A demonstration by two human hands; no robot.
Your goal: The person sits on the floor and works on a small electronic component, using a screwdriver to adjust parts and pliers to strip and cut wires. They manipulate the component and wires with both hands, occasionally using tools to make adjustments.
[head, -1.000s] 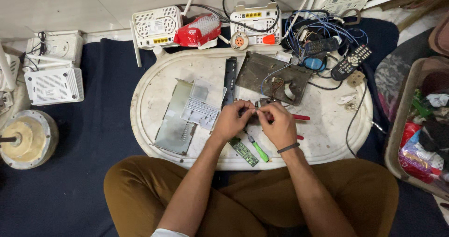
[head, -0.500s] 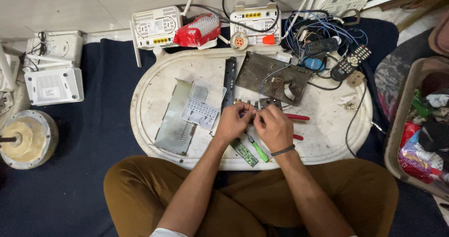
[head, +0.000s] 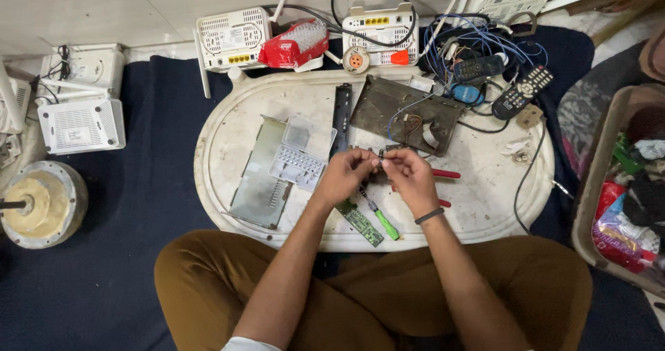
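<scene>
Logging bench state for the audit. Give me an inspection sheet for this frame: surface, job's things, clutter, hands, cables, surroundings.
Surface: white oval tray, stained, on a dark blue mat.
Job's things: small part pinched between both hands; too small to identify.
Clutter: green screwdriver and green circuit board strip below the hands; red-handled tool; dark metal plate; clear compartment box; grey metal cover.
Hands: left hand and right hand meet over the tray's middle, fingertips closed on the part.
Cables: blue wire tangle at upper right; black cable across the tray's right edge.
Surroundings: white routers; two remotes; brown bin.
</scene>
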